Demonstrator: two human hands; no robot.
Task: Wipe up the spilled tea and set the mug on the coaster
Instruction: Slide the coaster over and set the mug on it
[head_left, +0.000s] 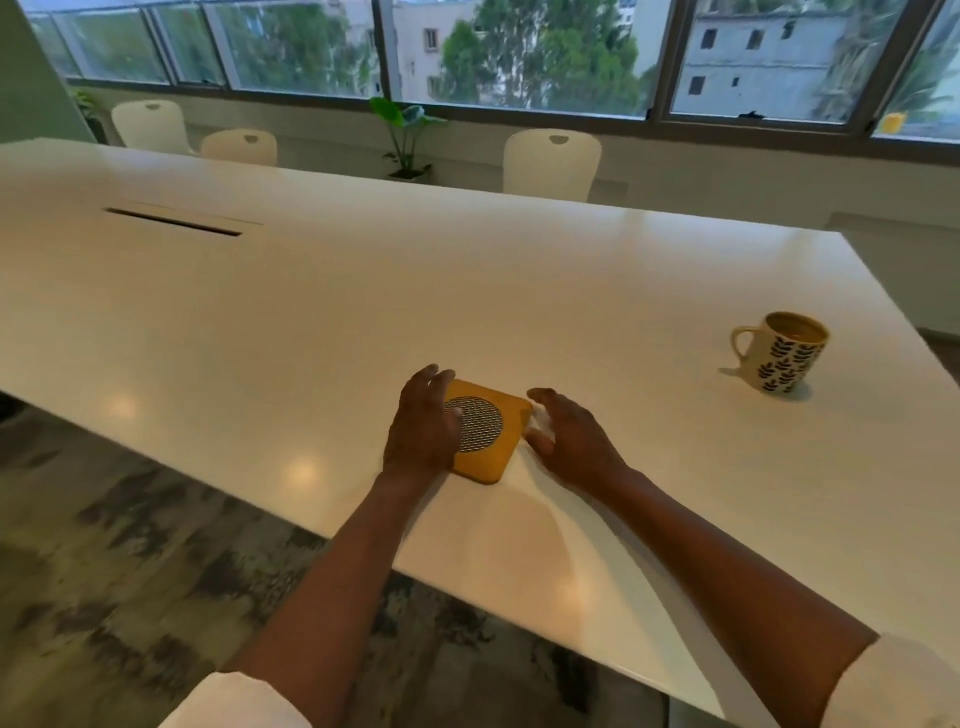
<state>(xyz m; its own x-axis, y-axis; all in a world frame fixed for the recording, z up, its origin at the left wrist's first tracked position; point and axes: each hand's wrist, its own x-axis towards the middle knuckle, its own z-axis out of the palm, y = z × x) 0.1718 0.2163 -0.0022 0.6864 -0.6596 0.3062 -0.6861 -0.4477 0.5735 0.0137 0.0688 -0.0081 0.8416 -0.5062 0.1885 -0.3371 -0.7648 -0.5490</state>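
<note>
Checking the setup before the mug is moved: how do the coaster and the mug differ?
The coaster is flat, square and mustard yellow with a dark mesh circle; the mug is tall, cream with dark leaf prints. The coaster lies between the left hand and right hand; the mug stands untouched far right. Both sit on the white table.

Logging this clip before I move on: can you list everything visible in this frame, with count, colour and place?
coaster: one, yellow with a dark mesh circle, near table edge, between the hands
mug: one, cream with dark leaf print, upright, far right on table, liquid inside
table: one, white, long, with a dark slot on the left
chairs: three, white, along the far side
plant: one, green, by the windows
left hand: one, fingers relaxed, over the coaster's left part
right hand: one, fingers spread, just right of the coaster
</note>
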